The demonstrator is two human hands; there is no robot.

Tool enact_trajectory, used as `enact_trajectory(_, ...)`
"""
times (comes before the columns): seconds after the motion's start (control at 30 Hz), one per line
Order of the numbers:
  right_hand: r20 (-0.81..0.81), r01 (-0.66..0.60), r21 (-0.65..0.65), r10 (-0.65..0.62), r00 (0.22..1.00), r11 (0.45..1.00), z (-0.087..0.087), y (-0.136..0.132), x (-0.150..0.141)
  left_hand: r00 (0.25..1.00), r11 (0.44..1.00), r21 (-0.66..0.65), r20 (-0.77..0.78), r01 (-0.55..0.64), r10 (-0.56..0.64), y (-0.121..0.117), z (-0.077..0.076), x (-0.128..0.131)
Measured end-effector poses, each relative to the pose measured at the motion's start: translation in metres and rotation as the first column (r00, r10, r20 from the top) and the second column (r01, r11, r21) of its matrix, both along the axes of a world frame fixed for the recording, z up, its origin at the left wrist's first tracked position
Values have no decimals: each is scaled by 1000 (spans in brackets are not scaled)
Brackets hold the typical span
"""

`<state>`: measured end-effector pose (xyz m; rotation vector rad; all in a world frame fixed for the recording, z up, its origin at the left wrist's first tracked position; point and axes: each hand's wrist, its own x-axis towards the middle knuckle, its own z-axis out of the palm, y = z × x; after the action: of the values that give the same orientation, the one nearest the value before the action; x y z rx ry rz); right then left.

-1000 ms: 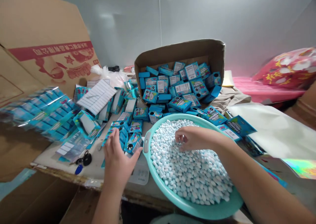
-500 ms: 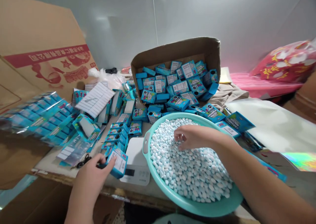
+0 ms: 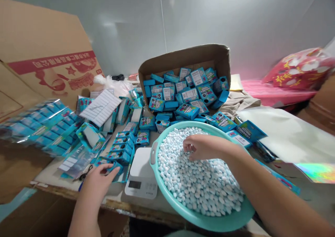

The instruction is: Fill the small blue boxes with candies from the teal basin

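Observation:
My left hand point(image 3: 101, 176) is closed around a small blue candy box point(image 3: 113, 168), thumb on its right side. That box sits at the near end of a row of like boxes point(image 3: 121, 148) standing in a blue display tray, and my fingers partly cover it. My right hand point(image 3: 200, 147) rests on white and pale-blue candies point(image 3: 199, 191) in a turquoise basin point(image 3: 154, 170). Its fingers are curled inward, and whatever lies inside them is hidden. Between the row and the basin lies a white kitchen scale point(image 3: 141, 184) with a dark display.
Behind the basin a tipped cardboard carton point(image 3: 183, 57) spills many blue boxes. Wrapped packs of boxes point(image 3: 49, 125) and a white printed sheet point(image 3: 101, 108) are at left, before a large carton point(image 3: 44, 31). Pale sheets point(image 3: 288, 136) and a red bag point(image 3: 298, 69) are at right.
My left hand has moved left with the candy box, from over the scale's edge down to the near end of the row. My right hand stays in the candies.

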<state>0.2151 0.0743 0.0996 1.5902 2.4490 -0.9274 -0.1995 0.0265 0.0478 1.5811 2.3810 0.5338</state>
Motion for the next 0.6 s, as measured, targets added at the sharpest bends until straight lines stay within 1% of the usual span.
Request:
enact_trajectory(0.03,-5,-13,9,13,1000,1000,-1,0,1,999,1000,-4,21,26,-26,0,-4,3)
enact_trajectory(0.1,-12,-32,34,32,999,999,-5,1,2,999,999,6,16,49,-49,-2,-9,10)
enact_trajectory(0.27,-34,-50,46,52,998,998,-14,4,6,998,985,174,-54,-5,15,-10,-10,35)
enact_trajectory(0.33,-33,-57,42,58,998,997,-13,5,6,991,976,216,-121,-22,49,-12,-10,42)
enact_trajectory(0.43,-20,-56,40,57,998,998,-10,3,6,975,975,216,-198,-53,97,-17,-11,46)
enact_trajectory(0.5,-15,-49,36,50,999,998,-8,2,5,970,972,227,-214,-64,114,-20,-13,46)
enact_trajectory(0.57,-13,-44,32,45,999,999,-7,1,4,965,961,269,-228,-68,132,-22,-17,46)
enact_trajectory(0.6,-11,-45,33,45,999,998,-6,1,4,970,960,270,-206,-71,130,-22,-20,45)
